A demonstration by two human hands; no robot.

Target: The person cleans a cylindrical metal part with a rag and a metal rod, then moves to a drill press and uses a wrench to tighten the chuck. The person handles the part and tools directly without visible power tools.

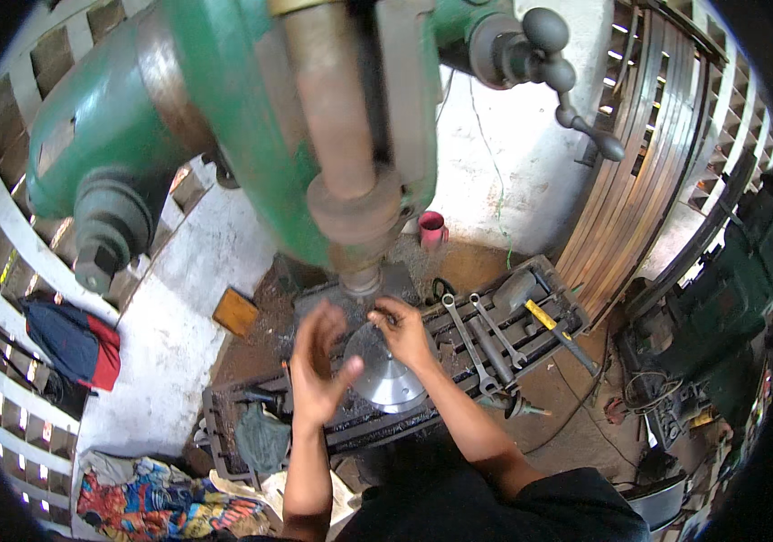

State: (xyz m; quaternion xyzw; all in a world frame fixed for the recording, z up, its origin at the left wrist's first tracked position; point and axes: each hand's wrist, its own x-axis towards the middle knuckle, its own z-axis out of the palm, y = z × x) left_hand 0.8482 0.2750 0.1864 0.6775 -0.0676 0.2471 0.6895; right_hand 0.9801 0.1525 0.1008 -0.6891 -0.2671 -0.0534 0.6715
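Observation:
Below the spindle of a large green milling machine, a shiny round metal disc lies on the slotted machine table. My left hand hovers over the disc's left side, thumb apart from the fingers, which are slightly smeared by motion. Nothing shows in it. Across from it, my right hand is above the disc's far right part with its fingers curled into a pinch near the spindle's lower end. Whatever lies between those fingertips is too small to make out.
Right on the table lie two wrenches and a yellow-handled hammer. A dark green cloth rests at the left end. Behind stands a pink mug. The ball-ended crank handle juts out at upper right.

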